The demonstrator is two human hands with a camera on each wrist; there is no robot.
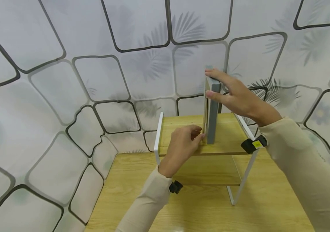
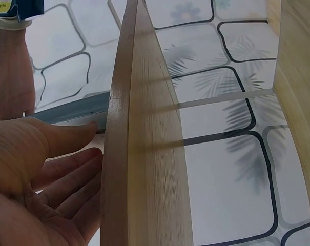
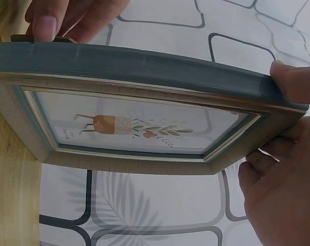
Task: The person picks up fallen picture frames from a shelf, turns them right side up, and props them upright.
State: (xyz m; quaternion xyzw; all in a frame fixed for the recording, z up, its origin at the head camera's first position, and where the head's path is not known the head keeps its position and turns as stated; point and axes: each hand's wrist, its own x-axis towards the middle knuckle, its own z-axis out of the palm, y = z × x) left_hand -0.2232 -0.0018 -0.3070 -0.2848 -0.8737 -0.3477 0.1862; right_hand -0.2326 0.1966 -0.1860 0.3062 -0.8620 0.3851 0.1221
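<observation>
Steadying the picture frame (image 1: pixel 212 112) upright on the shelf (image 1: pixel 230 137), I have my right grip (image 1: pixel 235 95) clamped on its top end while my left grip (image 1: pixel 183 143) pinches what looks like the back stand (image 3: pixel 20 38). I'd best hold the top still, move the stand gently, and check the base sits flat.

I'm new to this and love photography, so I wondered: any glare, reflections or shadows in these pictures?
Right wrist: the picture frame's glass shows faint curved lines, apparently reflecting the patterned wall; head: a pale glare spot on the tabletop, soft shadow beneath the shelf; left wrist: brighter wall behind the dimmer shelf.
</observation>
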